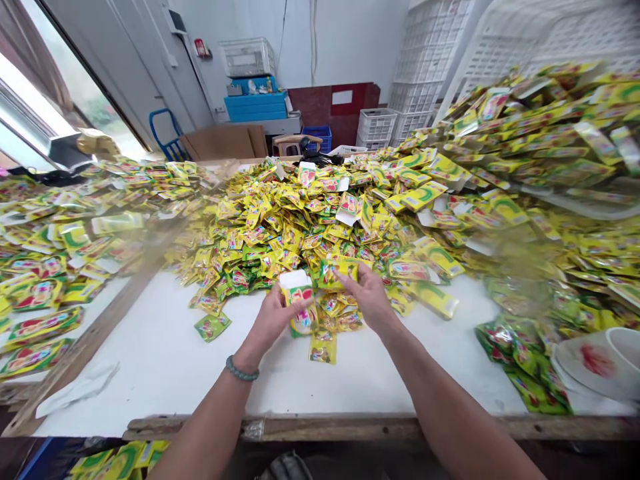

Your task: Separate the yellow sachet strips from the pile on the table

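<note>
My left hand is closed round an upright pouch with a white top and a green and yellow print, held just above the white table. My right hand reaches into the near edge of a big heap of small yellow and green sachets, its fingers pinched on a yellow sachet. A few loose sachets lie on the table under my hands. I wear a bead bracelet on the left wrist.
Larger flat packets are stacked at left and piled high at right. A white bowl-like object sits at the right edge. White crates, blue bins and a stool stand at the back. A wooden rim edges the table.
</note>
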`<action>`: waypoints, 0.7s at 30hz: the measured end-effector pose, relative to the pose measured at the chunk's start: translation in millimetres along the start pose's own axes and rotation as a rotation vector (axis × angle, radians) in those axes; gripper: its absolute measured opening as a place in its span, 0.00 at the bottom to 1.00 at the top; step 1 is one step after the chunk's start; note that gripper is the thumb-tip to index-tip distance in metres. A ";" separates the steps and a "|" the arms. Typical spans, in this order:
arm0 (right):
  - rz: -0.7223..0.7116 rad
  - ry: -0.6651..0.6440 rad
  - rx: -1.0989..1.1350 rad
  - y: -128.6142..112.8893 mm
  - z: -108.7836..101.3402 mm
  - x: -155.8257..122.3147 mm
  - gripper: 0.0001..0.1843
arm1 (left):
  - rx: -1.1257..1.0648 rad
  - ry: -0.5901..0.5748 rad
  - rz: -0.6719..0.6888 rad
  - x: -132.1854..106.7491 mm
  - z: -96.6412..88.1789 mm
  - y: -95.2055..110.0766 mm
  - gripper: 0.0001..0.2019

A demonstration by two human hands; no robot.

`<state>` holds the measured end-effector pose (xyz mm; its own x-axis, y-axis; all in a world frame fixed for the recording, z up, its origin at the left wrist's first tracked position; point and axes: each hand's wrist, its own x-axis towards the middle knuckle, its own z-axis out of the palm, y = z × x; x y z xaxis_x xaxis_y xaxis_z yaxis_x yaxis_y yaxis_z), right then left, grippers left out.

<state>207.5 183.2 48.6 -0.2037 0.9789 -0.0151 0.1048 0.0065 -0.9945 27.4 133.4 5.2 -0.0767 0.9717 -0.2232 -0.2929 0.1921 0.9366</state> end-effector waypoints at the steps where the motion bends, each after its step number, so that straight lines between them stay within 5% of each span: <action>1: -0.032 0.000 0.026 -2.7 -2.2 1.3 0.19 | 0.064 -0.082 -0.042 -2.4 -0.1 -0.8 0.29; 4: -0.093 -0.063 -0.153 -7.3 -8.1 2.9 0.17 | 0.159 -0.226 -0.107 -7.5 2.7 -0.4 0.27; 8: -0.102 -0.212 -0.517 -9.7 -17.7 1.7 0.13 | 0.128 -0.203 -0.148 -7.2 3.2 4.4 0.27; 14: -0.066 -0.405 -0.619 -9.8 -20.9 2.1 0.10 | 0.138 -0.233 -0.167 -6.8 0.3 2.3 0.24; 21: -0.154 -0.147 -0.528 6.3 -1.1 -1.6 0.14 | -0.034 -0.231 -0.193 -4.1 6.1 0.1 0.23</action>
<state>209.6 181.8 42.4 -0.3848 0.9201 0.0737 0.5276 0.2848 -0.8003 33.5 130.2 7.8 0.2015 0.9241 -0.3247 -0.3130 0.3749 0.8726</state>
